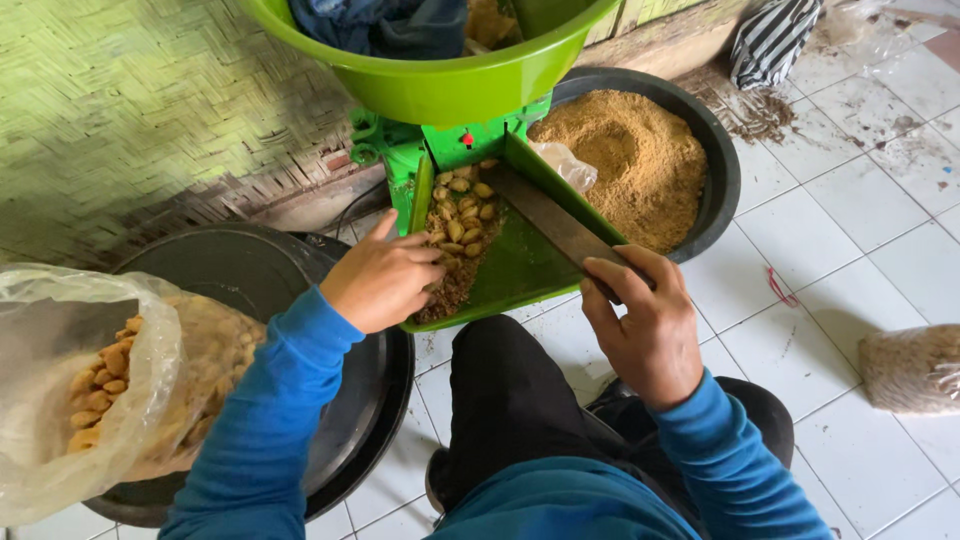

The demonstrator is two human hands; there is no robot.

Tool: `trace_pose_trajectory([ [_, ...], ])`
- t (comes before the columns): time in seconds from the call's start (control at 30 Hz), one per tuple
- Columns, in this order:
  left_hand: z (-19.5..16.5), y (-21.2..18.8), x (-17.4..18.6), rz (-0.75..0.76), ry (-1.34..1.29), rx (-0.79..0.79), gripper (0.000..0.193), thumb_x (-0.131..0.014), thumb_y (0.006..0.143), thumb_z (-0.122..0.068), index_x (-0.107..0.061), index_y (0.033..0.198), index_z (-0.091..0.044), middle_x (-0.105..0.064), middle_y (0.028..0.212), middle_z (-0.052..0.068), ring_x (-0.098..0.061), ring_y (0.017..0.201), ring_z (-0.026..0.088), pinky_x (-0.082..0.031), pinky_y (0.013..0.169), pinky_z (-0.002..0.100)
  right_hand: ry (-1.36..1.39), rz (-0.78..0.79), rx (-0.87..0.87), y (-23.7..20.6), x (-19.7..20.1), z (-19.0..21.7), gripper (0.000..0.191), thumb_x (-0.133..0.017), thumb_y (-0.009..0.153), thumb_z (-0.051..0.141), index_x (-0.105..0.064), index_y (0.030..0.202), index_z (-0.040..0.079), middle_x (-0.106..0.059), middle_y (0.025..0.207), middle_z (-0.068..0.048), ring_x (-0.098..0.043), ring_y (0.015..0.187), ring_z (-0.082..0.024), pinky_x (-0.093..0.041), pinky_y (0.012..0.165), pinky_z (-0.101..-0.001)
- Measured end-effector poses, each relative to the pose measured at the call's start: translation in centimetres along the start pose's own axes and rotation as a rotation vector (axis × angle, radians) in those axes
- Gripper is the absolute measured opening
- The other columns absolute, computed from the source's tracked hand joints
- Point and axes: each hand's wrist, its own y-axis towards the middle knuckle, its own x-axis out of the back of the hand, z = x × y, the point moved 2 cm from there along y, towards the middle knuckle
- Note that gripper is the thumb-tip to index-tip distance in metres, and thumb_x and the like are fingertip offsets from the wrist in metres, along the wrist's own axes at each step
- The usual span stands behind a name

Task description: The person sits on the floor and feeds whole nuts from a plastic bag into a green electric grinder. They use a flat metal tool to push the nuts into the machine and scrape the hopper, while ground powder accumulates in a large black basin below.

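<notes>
A green machine stands in front of me with a sloping green chute. Peanuts and brown crumbs lie along the chute's left side. My left hand rests on that left edge, fingers curled among the peanuts. My right hand grips the near end of a flat dark metal blade that lies slanted across the chute. Both arms wear blue sleeves. A green bowl sits on top of the machine.
A black basin of brown ground meal stands to the right of the chute. A clear plastic bag of peanuts sits on a black tub at my left. Another bag lies on the white tiled floor at right.
</notes>
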Motion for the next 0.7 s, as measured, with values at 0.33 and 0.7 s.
trace_pose_trajectory([
  [0.33, 0.7, 3.2, -2.7, 0.146, 0.174, 0.109, 0.010, -0.073, 0.084, -0.015, -0.075, 0.074, -0.014, -0.072, 0.078, 0.002, -0.062, 0.099, 0.020, -0.042, 0.098, 0.048, 0.019, -0.006, 0.026, -0.6, 0.2, -0.6, 0.025, -0.081, 0.088, 0.010, -0.074, 0.112, 0.006, -0.069, 0.117, -0.020, -0.070, 0.102, -0.037, -0.058, 0.090, -0.0425],
  [0.7, 7.9, 12.3, -10.0, 0.257, 0.187, 0.229, 0.018, -0.064, 0.085, -0.016, -0.076, 0.097, -0.011, -0.071, 0.110, 0.012, -0.068, 0.107, 0.031, -0.050, 0.096, 0.047, 0.037, 0.004, 0.007, -0.2, 0.1, -0.9, 0.024, -0.081, 0.087, 0.010, -0.075, 0.111, 0.007, -0.069, 0.117, -0.020, -0.070, 0.101, -0.036, -0.058, 0.089, -0.0421],
])
